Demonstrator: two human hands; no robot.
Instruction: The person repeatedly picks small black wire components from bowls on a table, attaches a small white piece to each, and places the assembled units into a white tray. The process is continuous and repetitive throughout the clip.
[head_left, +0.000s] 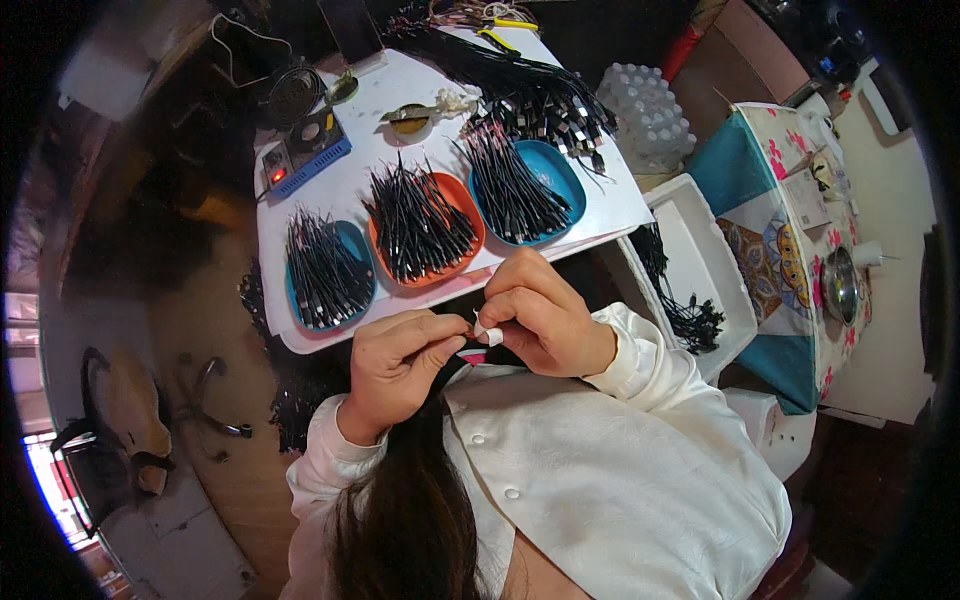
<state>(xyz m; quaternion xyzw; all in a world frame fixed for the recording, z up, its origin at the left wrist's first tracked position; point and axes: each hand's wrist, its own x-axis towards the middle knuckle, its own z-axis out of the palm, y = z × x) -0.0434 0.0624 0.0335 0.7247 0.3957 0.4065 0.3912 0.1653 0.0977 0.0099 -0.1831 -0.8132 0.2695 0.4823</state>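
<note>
My left hand (397, 367) and my right hand (544, 322) meet in front of my chest, just off the table's near edge. Both pinch at thin reddish wires (470, 331) between their fingertips; the fingers hide most of them. A white strip (491, 336), perhaps tape, is wrapped about a right fingertip. Beyond the hands, three trays hold bundles of short black cables with bare wire ends: a small blue tray (346, 234), an orange tray (471, 206) and a larger blue tray (559, 169).
On the white table (367, 79) stand a blue soldering station (319, 156) with a lit red switch and a round tin (411, 129). Long black USB cables (525, 90) cover its far right. At right, a white foam box (701, 247) holds more cables, beside a cloth-covered table (787, 142).
</note>
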